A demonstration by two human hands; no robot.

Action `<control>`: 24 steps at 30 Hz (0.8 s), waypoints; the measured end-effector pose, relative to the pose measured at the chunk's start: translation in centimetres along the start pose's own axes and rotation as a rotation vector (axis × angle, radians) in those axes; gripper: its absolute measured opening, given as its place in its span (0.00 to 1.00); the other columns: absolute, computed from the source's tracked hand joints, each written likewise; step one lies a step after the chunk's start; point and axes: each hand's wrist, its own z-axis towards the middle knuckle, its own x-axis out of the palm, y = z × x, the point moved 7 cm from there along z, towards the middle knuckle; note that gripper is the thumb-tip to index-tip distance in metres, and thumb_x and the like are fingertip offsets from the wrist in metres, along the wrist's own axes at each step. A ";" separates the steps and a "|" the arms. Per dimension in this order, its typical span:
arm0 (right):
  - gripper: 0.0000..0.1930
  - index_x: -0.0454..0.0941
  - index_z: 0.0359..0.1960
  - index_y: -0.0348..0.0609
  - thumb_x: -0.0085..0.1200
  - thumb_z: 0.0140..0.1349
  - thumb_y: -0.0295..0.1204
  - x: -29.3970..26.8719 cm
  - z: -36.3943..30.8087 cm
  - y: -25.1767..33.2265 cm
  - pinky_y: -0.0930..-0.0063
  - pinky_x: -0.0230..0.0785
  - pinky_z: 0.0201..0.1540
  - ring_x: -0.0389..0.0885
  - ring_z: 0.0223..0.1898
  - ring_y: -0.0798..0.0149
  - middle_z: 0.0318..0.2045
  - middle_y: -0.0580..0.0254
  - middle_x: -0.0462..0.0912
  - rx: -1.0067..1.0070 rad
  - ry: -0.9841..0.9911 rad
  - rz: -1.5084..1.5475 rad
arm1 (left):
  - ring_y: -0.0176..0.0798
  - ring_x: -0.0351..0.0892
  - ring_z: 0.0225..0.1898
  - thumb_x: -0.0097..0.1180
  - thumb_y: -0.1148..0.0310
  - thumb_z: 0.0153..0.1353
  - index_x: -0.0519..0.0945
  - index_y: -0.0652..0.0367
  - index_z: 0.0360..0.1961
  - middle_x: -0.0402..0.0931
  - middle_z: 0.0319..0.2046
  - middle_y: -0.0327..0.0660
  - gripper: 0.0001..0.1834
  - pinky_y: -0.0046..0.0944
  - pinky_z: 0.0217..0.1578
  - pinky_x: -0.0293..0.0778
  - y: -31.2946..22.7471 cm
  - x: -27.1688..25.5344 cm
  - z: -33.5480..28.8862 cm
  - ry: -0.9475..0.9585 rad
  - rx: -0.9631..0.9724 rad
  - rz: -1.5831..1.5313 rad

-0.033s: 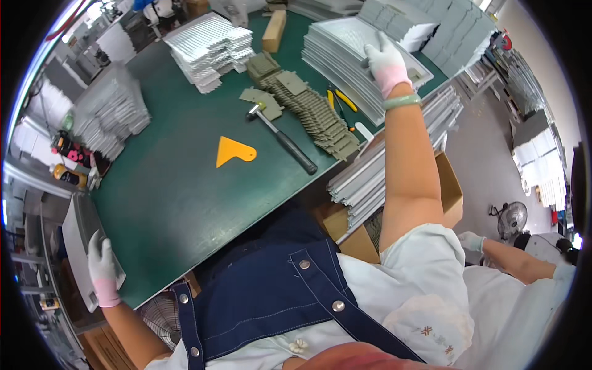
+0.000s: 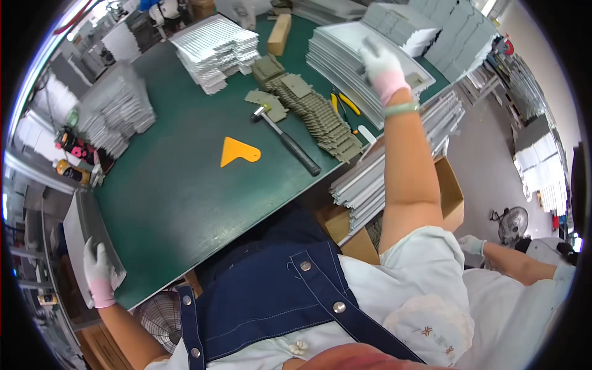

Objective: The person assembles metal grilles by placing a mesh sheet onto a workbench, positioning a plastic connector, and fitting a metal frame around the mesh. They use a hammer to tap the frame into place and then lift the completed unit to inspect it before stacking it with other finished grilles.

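My left hand (image 2: 98, 269), in a white glove with a pink cuff, lies at the table's left end. Its fingers are stretched out along a stack of thin grey-white panels (image 2: 88, 228); it looks open. At the far right my right hand (image 2: 380, 66), gloved alike, reaches over a stack of flat whitish panels with raised rims (image 2: 336, 52). Its fingers are apart and slightly blurred, with nothing visible in them. A hammer with a black handle (image 2: 295, 150) and a yellow-orange scraper (image 2: 239, 152) lie mid-table. Beside the hammer runs a row of overlapping olive-grey plates (image 2: 314, 111).
The green table (image 2: 179, 185) also bears ribbed silvery parts (image 2: 213, 46), a wooden block (image 2: 279, 35), yellow-handled pliers (image 2: 349, 103) and a wrapped grey stack (image 2: 117, 108). Long metal strips (image 2: 364, 191) stand in a carton by my right arm. Another person's gloved hand (image 2: 473, 245) is at right.
My right hand has shifted left over the panel stack, its fingers less stretched than before. My left hand has slid slightly nearer along the panels. The whole view has tilted a little.
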 end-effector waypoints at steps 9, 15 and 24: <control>0.19 0.81 0.46 0.44 0.58 0.58 0.42 22.6 -22.2 2.2 0.57 0.69 0.55 0.77 0.50 0.48 0.47 0.51 0.80 -0.795 0.298 -0.218 | 0.60 0.68 0.63 0.46 0.39 0.64 0.67 0.57 0.67 0.68 0.62 0.60 0.39 0.52 0.64 0.62 24.5 -13.8 -8.2 -0.038 -0.421 0.839; 0.20 0.80 0.50 0.41 0.59 0.60 0.39 24.3 -23.6 0.1 0.54 0.62 0.63 0.72 0.59 0.45 0.53 0.45 0.78 -0.743 0.314 -0.455 | 0.46 0.67 0.65 0.55 0.47 0.62 0.66 0.62 0.67 0.69 0.63 0.54 0.39 0.41 0.64 0.63 26.6 -10.2 -7.8 0.088 -0.481 0.192; 0.18 0.79 0.47 0.36 0.59 0.60 0.35 25.8 -23.7 0.1 0.54 0.64 0.61 0.74 0.57 0.43 0.52 0.43 0.78 -0.852 0.301 -0.415 | 0.53 0.72 0.61 0.62 0.46 0.50 0.75 0.64 0.58 0.72 0.60 0.54 0.40 0.46 0.59 0.70 24.5 -12.3 -4.5 0.169 -0.540 0.544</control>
